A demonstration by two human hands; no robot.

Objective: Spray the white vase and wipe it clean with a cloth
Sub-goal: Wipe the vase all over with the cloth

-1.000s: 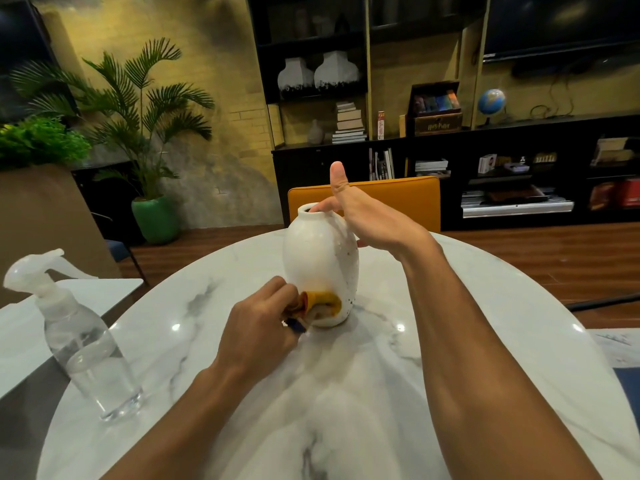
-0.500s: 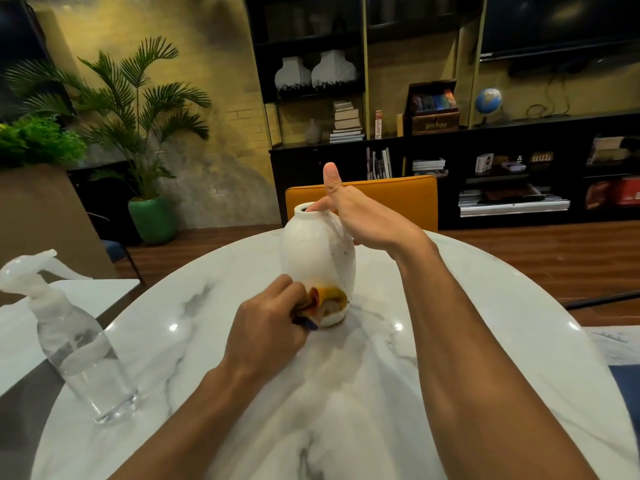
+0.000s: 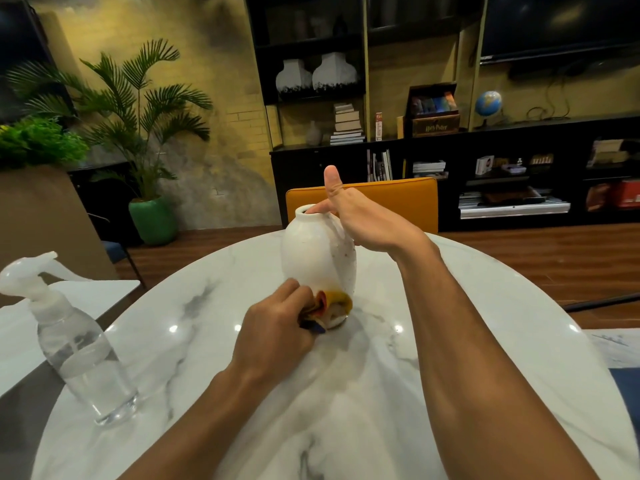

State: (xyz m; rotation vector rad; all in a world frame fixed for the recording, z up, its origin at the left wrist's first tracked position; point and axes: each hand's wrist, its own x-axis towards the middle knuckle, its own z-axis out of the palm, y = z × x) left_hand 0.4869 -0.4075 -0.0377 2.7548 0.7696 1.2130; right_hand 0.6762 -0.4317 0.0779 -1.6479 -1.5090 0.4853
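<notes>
I see the vase (image 3: 317, 258) standing on the table (image 3: 450, 341), tilted a little, with my right hand (image 3: 363, 220) at its top: a fingertip hooks into the mouth, the thumb sticks straight up, and the rest of the fingers lie behind the shoulder, so that hand grasps the rim. My left hand (image 3: 273, 337) is clenched around the cloth (image 3: 329, 304), pressing it against the vase's base just beyond my knuckles. The spray bottle (image 3: 74, 344) stands well left of those fingers, untouched.
</notes>
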